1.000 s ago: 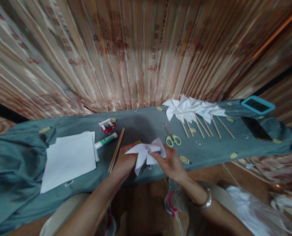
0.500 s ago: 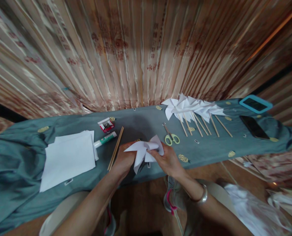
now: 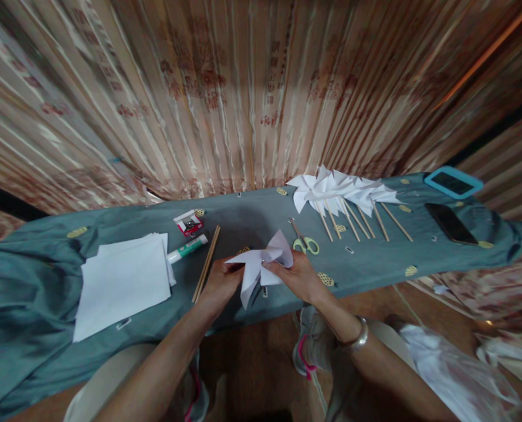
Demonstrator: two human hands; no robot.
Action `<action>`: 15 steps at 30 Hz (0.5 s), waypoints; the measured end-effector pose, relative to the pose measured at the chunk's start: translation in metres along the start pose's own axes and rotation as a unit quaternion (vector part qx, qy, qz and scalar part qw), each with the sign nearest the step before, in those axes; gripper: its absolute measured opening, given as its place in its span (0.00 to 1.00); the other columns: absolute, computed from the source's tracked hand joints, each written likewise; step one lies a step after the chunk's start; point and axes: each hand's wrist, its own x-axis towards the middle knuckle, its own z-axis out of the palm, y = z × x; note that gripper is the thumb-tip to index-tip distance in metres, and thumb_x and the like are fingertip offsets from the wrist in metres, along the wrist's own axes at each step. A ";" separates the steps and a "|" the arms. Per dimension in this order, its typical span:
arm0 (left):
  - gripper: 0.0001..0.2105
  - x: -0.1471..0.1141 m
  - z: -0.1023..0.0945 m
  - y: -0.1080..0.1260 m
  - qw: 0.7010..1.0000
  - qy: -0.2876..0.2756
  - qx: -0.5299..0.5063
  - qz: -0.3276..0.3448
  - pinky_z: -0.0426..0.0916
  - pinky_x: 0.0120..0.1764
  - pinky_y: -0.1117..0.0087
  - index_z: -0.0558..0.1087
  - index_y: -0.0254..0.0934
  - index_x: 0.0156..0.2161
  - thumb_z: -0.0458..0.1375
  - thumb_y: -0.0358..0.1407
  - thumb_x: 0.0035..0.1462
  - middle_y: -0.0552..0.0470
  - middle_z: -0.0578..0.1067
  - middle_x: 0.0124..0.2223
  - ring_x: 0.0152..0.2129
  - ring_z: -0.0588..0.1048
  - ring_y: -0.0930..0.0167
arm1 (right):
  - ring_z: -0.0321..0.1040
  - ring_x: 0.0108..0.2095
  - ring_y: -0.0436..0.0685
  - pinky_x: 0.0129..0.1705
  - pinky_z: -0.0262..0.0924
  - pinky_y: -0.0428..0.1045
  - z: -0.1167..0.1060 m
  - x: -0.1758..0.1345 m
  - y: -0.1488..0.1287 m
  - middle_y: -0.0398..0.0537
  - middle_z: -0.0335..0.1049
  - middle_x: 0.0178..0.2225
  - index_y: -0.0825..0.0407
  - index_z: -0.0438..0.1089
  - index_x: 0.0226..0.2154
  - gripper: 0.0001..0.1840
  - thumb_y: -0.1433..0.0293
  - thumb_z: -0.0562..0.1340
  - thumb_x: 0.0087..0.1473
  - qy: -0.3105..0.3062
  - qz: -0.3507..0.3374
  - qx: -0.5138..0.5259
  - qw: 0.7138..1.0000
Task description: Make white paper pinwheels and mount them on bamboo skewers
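Between my two hands is a white paper pinwheel (image 3: 253, 264), its blades folded in toward the middle. My left hand (image 3: 222, 280) grips it from the left, with the fingertips partly hidden behind the paper. My right hand (image 3: 300, 275) holds the right side, the thumb pressed close to the centre. Left of my left hand lie a few thin wooden sticks (image 3: 206, 264). Scissors with light green handles (image 3: 305, 244) rest just beyond my right hand.
A stack of white paper (image 3: 122, 287) lies at the left, beside a glue stick (image 3: 187, 248) and a small red and white box (image 3: 188, 223). Several finished pinwheels on sticks (image 3: 340, 190) lie at the back right. Farther right are a black phone (image 3: 451, 223) and a blue-framed device (image 3: 453, 182).
The pinwheel's upper right blade stands a little higher, and its centre shows more openly. Both hands keep their hold; the whole view has shifted slightly.
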 end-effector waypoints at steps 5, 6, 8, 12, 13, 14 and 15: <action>0.14 -0.004 -0.005 0.001 0.993 -0.034 0.110 0.032 0.66 0.28 0.71 0.78 0.34 0.23 0.60 0.44 0.42 0.53 0.74 0.19 0.22 0.73 0.68 | 0.64 0.26 0.53 0.25 0.56 0.47 0.002 0.002 0.001 0.47 0.70 0.26 0.53 0.70 0.29 0.15 0.58 0.61 0.50 0.003 0.002 0.001 1.000; 0.14 -0.005 -0.005 0.002 0.992 -0.039 0.117 0.036 0.65 0.28 0.72 0.78 0.34 0.23 0.59 0.44 0.43 0.54 0.73 0.19 0.21 0.72 0.69 | 0.65 0.27 0.54 0.25 0.57 0.47 0.002 0.002 0.001 0.47 0.71 0.26 0.53 0.70 0.29 0.14 0.58 0.61 0.50 0.005 0.000 0.000 1.000; 0.14 -0.008 -0.005 0.005 0.991 -0.037 0.125 0.041 0.64 0.26 0.73 0.77 0.34 0.21 0.58 0.44 0.45 0.54 0.72 0.17 0.19 0.70 0.71 | 0.66 0.28 0.54 0.26 0.58 0.47 0.003 0.003 0.000 0.47 0.72 0.27 0.53 0.71 0.30 0.14 0.58 0.61 0.50 0.002 -0.005 0.001 1.000; 0.16 -0.011 -0.005 0.009 0.986 -0.020 0.157 0.059 0.63 0.26 0.74 0.74 0.34 0.17 0.57 0.44 0.45 0.54 0.70 0.17 0.20 0.69 0.71 | 0.66 0.27 0.54 0.26 0.58 0.47 0.003 0.003 -0.002 0.48 0.73 0.28 0.54 0.72 0.31 0.15 0.59 0.61 0.51 -0.006 -0.009 0.006 1.000; 0.16 -0.012 -0.005 0.009 0.984 -0.016 0.167 0.066 0.63 0.26 0.74 0.73 0.34 0.16 0.57 0.44 0.45 0.54 0.70 0.17 0.21 0.69 0.71 | 0.66 0.27 0.54 0.26 0.58 0.47 0.003 0.003 -0.002 0.48 0.73 0.28 0.55 0.72 0.31 0.15 0.59 0.61 0.51 -0.004 -0.008 0.005 1.000; 0.16 -0.012 -0.005 0.010 0.982 -0.013 0.176 0.071 0.63 0.26 0.74 0.73 0.34 0.16 0.56 0.44 0.45 0.54 0.70 0.17 0.21 0.68 0.71 | 0.66 0.27 0.54 0.26 0.58 0.47 0.003 0.003 -0.001 0.48 0.73 0.28 0.55 0.72 0.32 0.15 0.59 0.61 0.51 -0.001 -0.006 0.003 1.000; 0.17 -0.012 -0.005 0.010 0.980 -0.010 0.183 0.075 0.62 0.25 0.74 0.73 0.35 0.16 0.56 0.44 0.46 0.54 0.70 0.18 0.21 0.68 0.71 | 0.66 0.27 0.54 0.26 0.58 0.47 0.003 0.003 -0.001 0.48 0.73 0.28 0.55 0.72 0.32 0.16 0.58 0.61 0.51 0.000 -0.005 0.002 1.000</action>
